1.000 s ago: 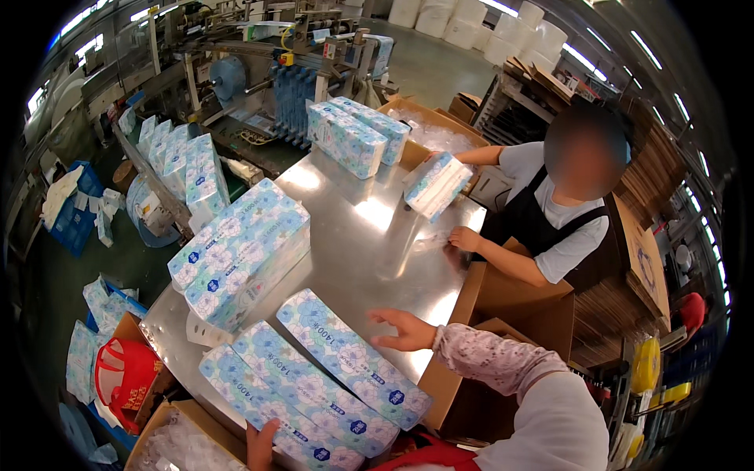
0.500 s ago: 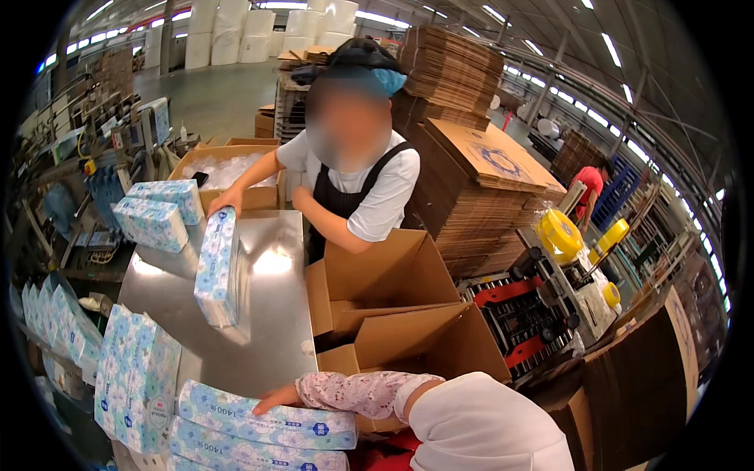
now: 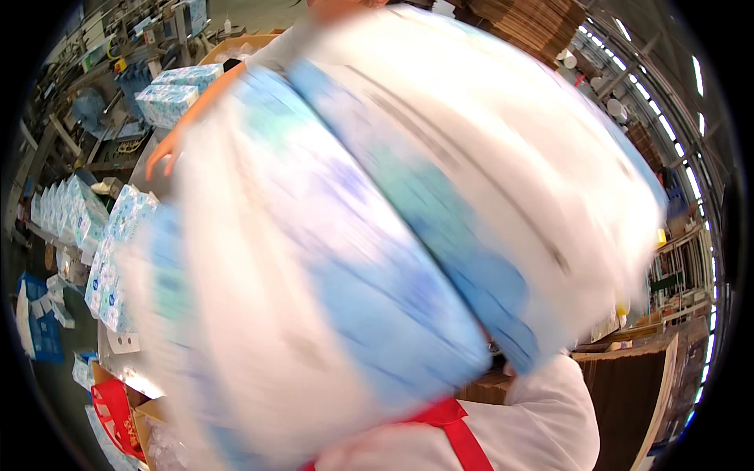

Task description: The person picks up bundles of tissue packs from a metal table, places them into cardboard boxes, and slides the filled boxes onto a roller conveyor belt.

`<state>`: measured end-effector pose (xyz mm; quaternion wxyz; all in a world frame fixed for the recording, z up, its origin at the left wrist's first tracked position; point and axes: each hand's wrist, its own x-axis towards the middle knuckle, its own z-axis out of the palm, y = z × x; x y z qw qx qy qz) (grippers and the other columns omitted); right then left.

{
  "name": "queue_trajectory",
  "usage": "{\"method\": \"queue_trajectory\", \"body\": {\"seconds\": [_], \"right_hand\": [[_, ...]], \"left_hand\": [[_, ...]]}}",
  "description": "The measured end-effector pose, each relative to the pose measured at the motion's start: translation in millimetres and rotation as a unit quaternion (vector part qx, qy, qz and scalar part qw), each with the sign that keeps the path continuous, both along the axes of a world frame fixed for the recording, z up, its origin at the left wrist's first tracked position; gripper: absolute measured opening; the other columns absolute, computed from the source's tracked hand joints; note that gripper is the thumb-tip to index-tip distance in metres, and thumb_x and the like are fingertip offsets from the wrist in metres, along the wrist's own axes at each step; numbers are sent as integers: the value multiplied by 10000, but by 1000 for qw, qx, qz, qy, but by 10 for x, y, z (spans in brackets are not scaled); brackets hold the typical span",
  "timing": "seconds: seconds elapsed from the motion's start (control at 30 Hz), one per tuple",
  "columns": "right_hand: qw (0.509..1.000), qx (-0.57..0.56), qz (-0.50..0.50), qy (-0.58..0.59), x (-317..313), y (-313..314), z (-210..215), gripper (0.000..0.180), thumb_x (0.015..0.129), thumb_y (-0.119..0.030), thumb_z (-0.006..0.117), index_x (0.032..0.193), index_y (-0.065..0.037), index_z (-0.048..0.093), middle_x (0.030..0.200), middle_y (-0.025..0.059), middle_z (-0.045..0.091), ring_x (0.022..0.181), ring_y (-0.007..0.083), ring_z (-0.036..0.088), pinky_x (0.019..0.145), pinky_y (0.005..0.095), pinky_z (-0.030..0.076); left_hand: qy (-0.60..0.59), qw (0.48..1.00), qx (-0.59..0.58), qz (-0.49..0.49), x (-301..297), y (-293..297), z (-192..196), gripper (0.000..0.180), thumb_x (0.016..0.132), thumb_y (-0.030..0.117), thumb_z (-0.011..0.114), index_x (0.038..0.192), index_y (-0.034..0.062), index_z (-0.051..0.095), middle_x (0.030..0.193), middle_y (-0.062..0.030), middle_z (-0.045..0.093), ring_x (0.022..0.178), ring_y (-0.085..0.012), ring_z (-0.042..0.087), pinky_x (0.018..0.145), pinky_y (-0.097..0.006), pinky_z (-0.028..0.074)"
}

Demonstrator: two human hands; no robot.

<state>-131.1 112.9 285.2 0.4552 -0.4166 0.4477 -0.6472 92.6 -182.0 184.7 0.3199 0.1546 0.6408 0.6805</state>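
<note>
Several tissue packs (image 3: 369, 251), white with blue and green floral ends, fill the middle of the head view. They are lifted close in front of me, tilted and smeared by motion. A dark gap runs slantwise between two of them. My right arm, in a white sleeve (image 3: 554, 416), rises at the lower right and goes behind the packs, which hide the hand and its fingers. Of my left hand nothing shows. More floral tissue packs (image 3: 119, 263) stand on the metal table at the left, beyond the lifted ones.
A co-worker's hand (image 3: 163, 155) reaches over the table, fingers apart. Behind it stand two tissue packs (image 3: 167, 105). A row of packs (image 3: 71, 210) sits left of the table. Lower left are a red bag (image 3: 114, 416) and a blue crate (image 3: 41, 318). Stacked cardboard (image 3: 624, 392) stands right.
The packs at the table's near edge have come up close before me and block the middle. My right arm has drawn back. The co-worker's hand has let go of a pack.
</note>
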Motion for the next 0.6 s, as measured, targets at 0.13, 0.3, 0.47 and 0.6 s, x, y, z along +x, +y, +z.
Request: {"method": "queue_trajectory", "body": {"seconds": [0.13,0.3,0.47,0.6], "right_hand": [[942,276,112,155,-292,582,-327,817,650,-194,716,1317,49,313,1271,233,431,1187,316,421,996,403,327],[734,497,3,463,-55,566,-2082,644,745,-270,579,1284,21,380,1215,240,485,1090,381,485,933,386,384],[698,540,10,470,7,125,-2661,448,706,-147,536,1144,-55,520,1035,171,576,1072,357,482,958,421,342],[524,464,-120,704,300,407,-2592,387,731,-153,514,1109,-76,551,1057,191,576,1003,395,508,856,556,369]], "left_hand": [[-94,932,-137,-323,-165,308,-192,626,748,340,690,1162,-69,463,1031,-174,559,906,-233,552,741,-317,449],[108,932,-214,271,-22,548,-726,578,782,331,653,1153,-72,470,1042,-223,550,962,-276,566,775,-305,455],[243,915,-292,137,-335,1063,-871,579,756,307,650,1165,-55,458,1142,-262,477,1082,-397,448,917,-406,379],[289,891,-345,48,-514,1332,-1106,582,745,333,646,1147,-54,479,1117,-274,485,1050,-401,458,904,-414,382]]}}
